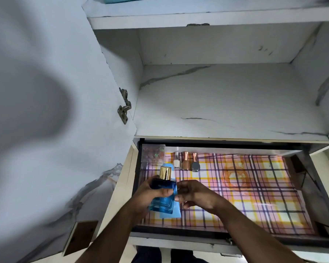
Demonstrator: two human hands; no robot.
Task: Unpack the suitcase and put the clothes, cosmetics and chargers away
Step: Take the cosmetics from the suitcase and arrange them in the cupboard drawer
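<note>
Left hand (150, 194) is gripping a blue perfume bottle (162, 198) with a gold cap (165, 173), fingers curled round the glass body, over the front-left part of the open drawer (311, 186). Right hand (194, 194) is hovering just beside the bottle, fingers loosely curled, holding nothing. A light-blue flat item (170, 213) is lying under the bottle. 3 nail polish bottles (186, 161) are standing along the drawer's back edge on the plaid liner (245, 186).
</note>
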